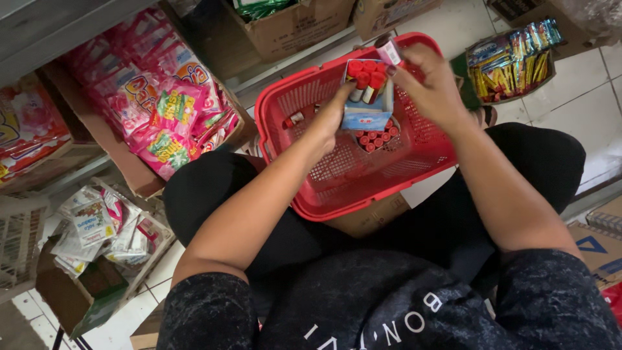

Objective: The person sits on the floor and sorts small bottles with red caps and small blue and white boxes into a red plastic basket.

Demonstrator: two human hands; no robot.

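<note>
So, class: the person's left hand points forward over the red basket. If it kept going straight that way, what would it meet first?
The left hand already touches the small blue box of red-capped tubes, so it would push into that box first. Beyond it lies the red basket's far rim, though depth is hard to judge.

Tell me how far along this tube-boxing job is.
Done: the small blue box held by the left hand already has several red-capped tubes standing in it. In hand: the right hand pinches another small item just above the box. Left: a cluster of loose red-capped tubes lies in the red basket, and one more lies apart.
</note>
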